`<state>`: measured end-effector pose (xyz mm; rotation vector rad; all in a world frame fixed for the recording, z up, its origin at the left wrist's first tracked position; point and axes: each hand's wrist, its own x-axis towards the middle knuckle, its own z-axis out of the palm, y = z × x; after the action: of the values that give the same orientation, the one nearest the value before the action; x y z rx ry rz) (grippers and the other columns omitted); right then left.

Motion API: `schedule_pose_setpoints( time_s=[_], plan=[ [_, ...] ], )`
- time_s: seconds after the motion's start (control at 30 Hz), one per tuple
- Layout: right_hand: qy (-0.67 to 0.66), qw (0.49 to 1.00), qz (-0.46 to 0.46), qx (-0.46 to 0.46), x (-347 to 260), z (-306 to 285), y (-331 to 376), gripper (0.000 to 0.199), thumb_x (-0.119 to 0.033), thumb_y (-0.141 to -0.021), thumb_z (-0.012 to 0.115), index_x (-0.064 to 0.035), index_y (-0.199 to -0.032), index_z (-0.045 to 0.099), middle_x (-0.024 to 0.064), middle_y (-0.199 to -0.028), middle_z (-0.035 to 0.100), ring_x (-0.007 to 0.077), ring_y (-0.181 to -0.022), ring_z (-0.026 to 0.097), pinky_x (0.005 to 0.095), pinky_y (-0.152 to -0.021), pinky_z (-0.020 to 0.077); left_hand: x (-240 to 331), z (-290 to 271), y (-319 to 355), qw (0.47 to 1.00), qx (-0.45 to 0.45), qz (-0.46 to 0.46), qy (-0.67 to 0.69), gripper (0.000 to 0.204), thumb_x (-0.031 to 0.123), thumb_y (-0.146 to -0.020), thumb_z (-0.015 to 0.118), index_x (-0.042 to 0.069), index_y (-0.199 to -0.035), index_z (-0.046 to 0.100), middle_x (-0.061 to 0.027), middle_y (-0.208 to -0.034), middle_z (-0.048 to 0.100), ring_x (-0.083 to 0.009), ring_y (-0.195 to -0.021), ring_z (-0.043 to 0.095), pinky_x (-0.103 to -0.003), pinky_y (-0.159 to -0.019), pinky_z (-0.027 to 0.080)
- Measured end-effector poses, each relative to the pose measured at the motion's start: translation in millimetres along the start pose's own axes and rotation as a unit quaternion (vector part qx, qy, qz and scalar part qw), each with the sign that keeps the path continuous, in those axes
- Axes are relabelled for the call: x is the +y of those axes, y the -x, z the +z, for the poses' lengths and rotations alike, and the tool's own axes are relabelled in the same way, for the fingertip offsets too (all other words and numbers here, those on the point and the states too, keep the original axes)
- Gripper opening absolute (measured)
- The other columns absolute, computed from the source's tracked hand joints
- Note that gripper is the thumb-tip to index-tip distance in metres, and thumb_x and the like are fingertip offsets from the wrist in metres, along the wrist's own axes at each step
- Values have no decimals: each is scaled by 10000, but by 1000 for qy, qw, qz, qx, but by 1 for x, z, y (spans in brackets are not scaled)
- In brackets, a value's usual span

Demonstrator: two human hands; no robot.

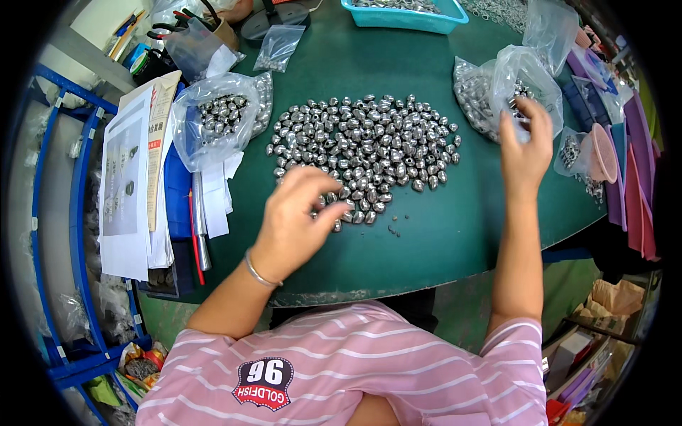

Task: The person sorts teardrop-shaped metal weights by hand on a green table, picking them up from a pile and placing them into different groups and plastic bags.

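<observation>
Metal beads lay spread in one layer on the green table, easing picking; left hand pinched at their near edge, right hand fingered an open plastic bag

Bright, even overhead light; small glints on the metal beads and glare on the plastic bags; soft shadow beneath the left hand; fisheye bending and dark corners; fingers slightly blurred.
</observation>
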<state>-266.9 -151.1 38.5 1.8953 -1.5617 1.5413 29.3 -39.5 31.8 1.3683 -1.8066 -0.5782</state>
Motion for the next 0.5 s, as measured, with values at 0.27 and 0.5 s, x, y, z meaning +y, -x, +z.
schedule_pose_setpoints(
  time_s=[0.27,0.5],
  plan=[
    [-226,899,-62,-370,-51,8,39,162,51,-724,630,-1,-878,623,139,-896,606,338,-849,587,393,-757,489,-60,-40,-6,958,-15,-103,-267,576,244,-664,829,-14,-1095,546,-179,-965,562,-313,-836,570,-384,-755,492],
    [-126,907,-106,-389,-75,19,64,162,8,-722,652,-23,-877,614,115,-880,556,309,-816,564,411,-734,469,-49,-7,-1,991,-6,-77,-110,367,26,-687,779,-18,-1001,593,-90,-807,561,-144,-618,580,-266,-583,501]
  ],
)
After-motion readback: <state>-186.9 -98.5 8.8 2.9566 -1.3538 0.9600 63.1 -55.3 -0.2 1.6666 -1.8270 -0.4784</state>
